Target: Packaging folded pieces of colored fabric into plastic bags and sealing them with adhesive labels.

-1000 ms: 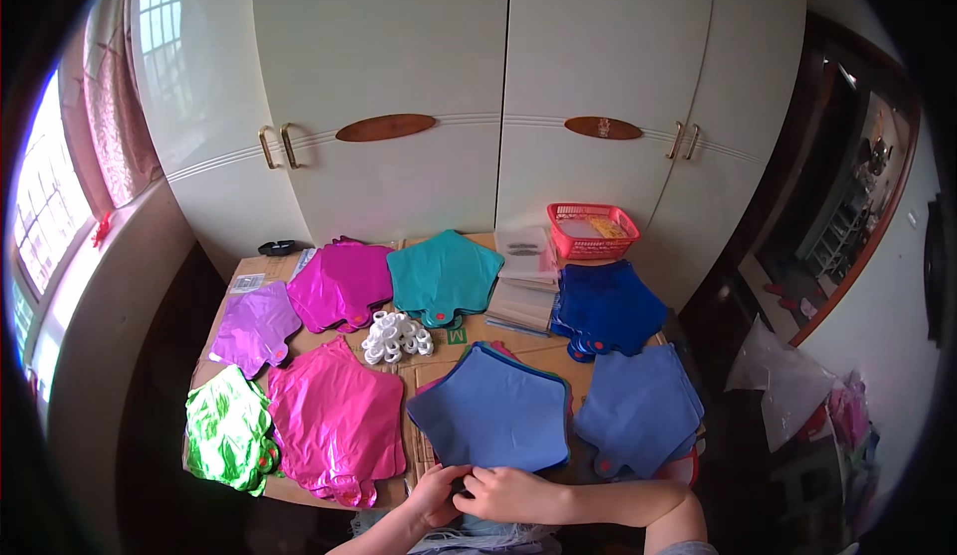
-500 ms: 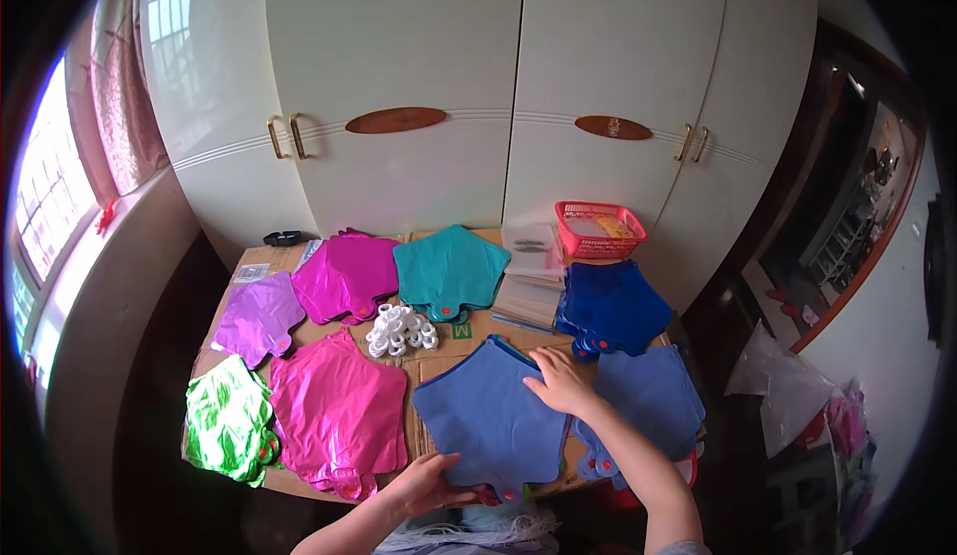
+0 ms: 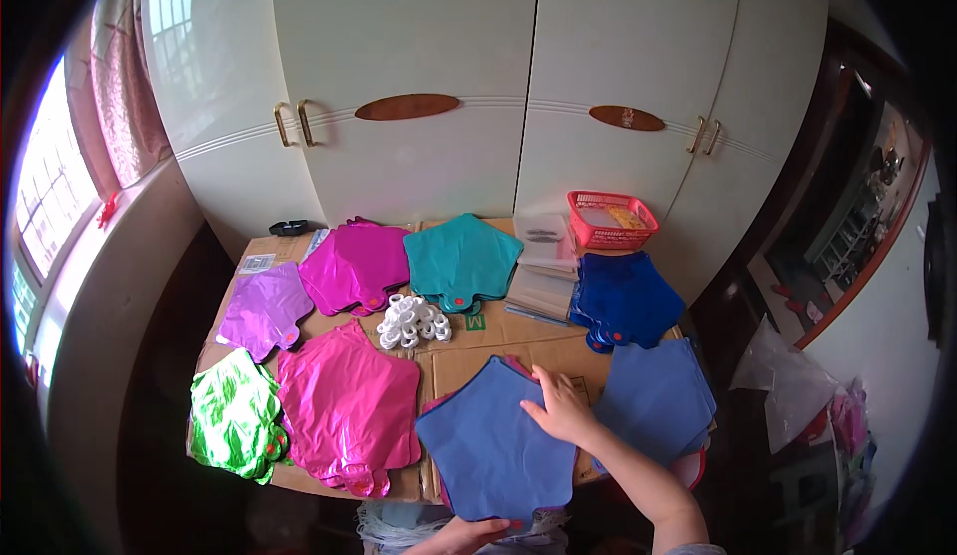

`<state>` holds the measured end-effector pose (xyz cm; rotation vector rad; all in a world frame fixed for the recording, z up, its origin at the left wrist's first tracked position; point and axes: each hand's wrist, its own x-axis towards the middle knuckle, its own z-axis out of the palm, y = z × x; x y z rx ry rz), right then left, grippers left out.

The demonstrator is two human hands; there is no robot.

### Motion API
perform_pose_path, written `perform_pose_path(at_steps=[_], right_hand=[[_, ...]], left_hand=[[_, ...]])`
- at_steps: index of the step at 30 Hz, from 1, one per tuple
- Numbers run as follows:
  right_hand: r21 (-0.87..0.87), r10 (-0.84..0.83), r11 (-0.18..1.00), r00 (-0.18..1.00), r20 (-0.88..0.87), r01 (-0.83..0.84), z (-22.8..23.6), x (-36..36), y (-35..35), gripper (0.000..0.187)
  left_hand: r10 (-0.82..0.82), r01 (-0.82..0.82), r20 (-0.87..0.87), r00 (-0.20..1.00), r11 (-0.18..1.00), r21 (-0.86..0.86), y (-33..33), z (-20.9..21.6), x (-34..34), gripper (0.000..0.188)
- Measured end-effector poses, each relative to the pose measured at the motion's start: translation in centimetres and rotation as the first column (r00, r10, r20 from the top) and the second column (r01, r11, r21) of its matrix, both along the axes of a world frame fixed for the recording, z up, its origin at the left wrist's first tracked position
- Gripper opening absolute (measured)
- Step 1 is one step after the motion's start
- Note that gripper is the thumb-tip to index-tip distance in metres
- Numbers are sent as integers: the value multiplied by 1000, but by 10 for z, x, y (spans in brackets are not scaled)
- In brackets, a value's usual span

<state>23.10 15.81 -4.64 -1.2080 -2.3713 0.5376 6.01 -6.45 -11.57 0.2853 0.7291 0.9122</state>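
Observation:
A stack of flat star-shaped foil balloons (image 3: 495, 445), dull blue on top with magenta edges showing beneath, lies at the front middle and overhangs the table's near edge. My left hand (image 3: 467, 533) pinches its bottom end, thumb on top, the other fingers largely hidden underneath. On the upper right edge rests my right hand (image 3: 563, 414), fingers stretched out and thumb apart. Just right of that hand lies another dull blue stack (image 3: 658, 396). To the left is a shiny pink stack (image 3: 349, 406), with a crinkled green stack (image 3: 234, 411) beyond it.
Cardboard (image 3: 454, 351) covers the table. Farther back lie purple (image 3: 267, 301), magenta (image 3: 359, 261), teal (image 3: 462, 256) and dark blue (image 3: 630, 296) stacks. White rings (image 3: 411, 322) are heaped centrally. Clear bags (image 3: 543, 266) lie beside a red basket (image 3: 610, 220). Cabinets (image 3: 399, 37) stand behind.
The blue-topped stack has shifted toward me and turned slightly, exposing magenta edges. My left hand has moved down and right along with its bottom end. My right hand stays at its upper right edge.

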Motion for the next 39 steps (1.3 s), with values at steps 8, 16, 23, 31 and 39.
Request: perform_pose_path(at_steps=[8,16,23,31,39], right_hand=[[-116,-7,993,992,-125,-7,-8,16,-10,62],[-564,-111,823,951,-288,-75,17,-4,18,60],[-496,-13,866,995,99,61,10,-47,67,48],[-364,30,928,956,292,82,21,-70,79,39],[-539,43,842,997,62,-3,11,-60,89,31]], left_hand=[[128,88,533,836,928,-361,5,39,6,47],[84,196,499,863,854,-483,-2,-23,8,32],[-59,83,79,995,934,-348,-1,-14,14,24],[-42,110,178,983,913,-394,5,38,13,43],[-54,72,53,997,904,-420,12,68,14,45]])
